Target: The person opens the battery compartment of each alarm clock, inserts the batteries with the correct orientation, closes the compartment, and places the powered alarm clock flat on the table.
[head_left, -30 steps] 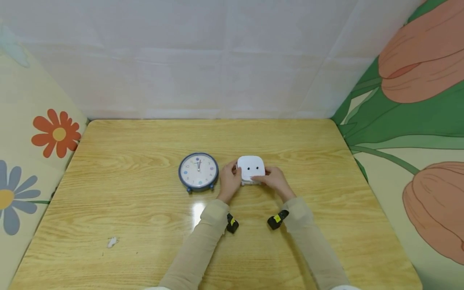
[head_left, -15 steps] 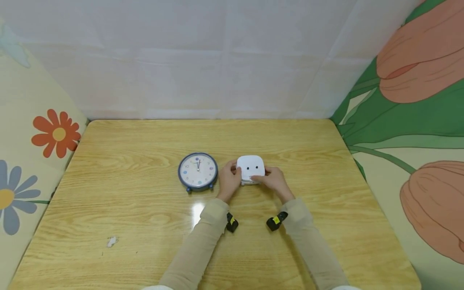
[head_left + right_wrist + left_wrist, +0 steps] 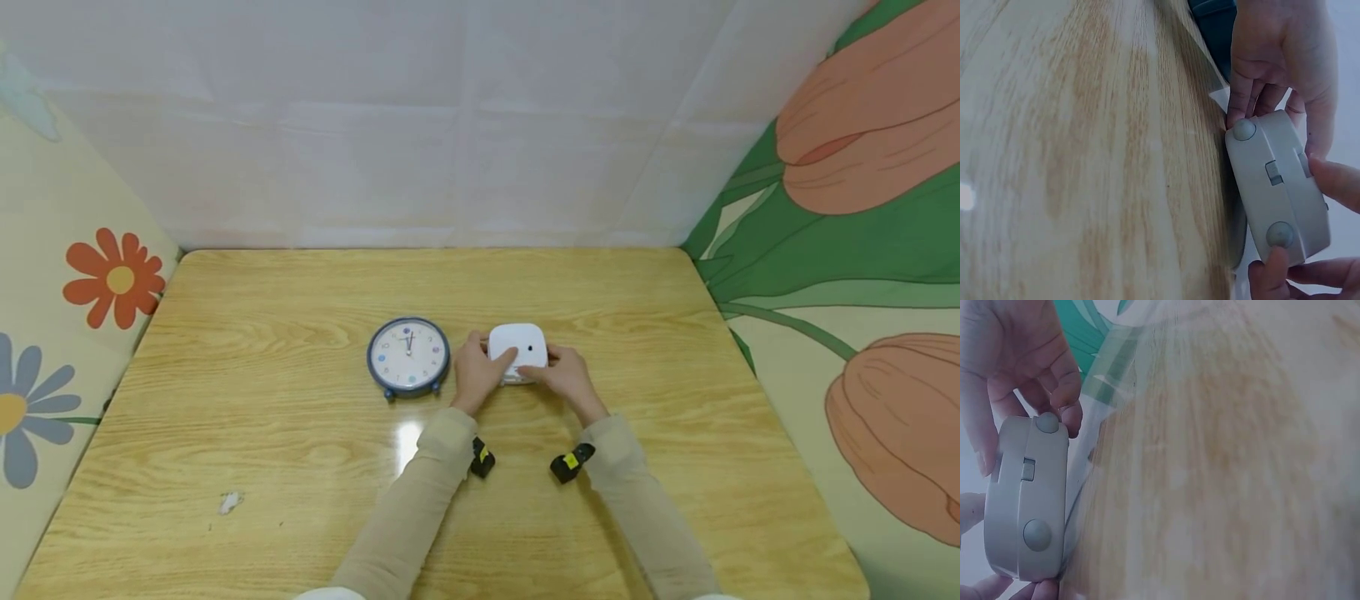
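Note:
A small white rounded-square device (image 3: 514, 335), shaped like a small desk clock, lies flat on the table. One black dot shows on its top; my left thumb covers part of that face. Along its near side, two ball feet (image 3: 1280, 234) and a small switch (image 3: 1028, 469) appear in the wrist views. My left hand (image 3: 477, 374) grips its left side, thumb on top and fingers around the edge. From the right, my right hand (image 3: 572, 377) holds it, thumb at the near edge by a shallow slot. A round blue alarm clock (image 3: 408, 367) lies face up left of my left hand.
The wooden table (image 3: 300, 450) reaches to a white cloth backdrop (image 3: 465, 167). Floral panels (image 3: 847, 275) stand at both sides. A small white mark (image 3: 231, 502) is on the table at the front left. Both wrists wear black cameras (image 3: 572, 463).
My left thumb has slid right from the device's left edge onto its top, covering the left black dot. My right hand keeps its hold, and the blue clock stays where it was.

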`<control>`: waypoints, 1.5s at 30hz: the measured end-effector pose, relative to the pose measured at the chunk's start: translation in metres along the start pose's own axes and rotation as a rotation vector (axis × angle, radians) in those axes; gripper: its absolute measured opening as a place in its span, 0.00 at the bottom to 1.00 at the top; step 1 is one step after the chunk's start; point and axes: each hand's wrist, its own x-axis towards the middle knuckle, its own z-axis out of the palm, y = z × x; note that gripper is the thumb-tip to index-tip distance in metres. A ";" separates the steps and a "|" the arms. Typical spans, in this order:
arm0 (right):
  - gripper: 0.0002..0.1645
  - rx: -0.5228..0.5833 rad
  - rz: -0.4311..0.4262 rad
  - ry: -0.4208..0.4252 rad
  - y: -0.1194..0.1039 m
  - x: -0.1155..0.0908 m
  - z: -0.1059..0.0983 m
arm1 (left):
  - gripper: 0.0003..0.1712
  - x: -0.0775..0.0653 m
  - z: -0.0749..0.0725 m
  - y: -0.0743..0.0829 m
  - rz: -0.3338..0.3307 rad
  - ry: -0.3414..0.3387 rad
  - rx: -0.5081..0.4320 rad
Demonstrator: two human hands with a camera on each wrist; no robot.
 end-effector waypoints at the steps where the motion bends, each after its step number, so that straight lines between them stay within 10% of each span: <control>1: 0.38 0.002 0.003 0.001 0.000 0.000 0.000 | 0.26 0.000 0.000 0.000 -0.003 0.001 0.001; 32: 0.43 0.003 0.008 0.080 -0.009 -0.005 -0.005 | 0.19 -0.007 0.001 0.000 0.089 0.016 -0.110; 45: 0.43 -0.019 -0.076 0.144 -0.016 -0.007 -0.004 | 0.20 -0.006 0.004 0.003 0.021 -0.009 -0.247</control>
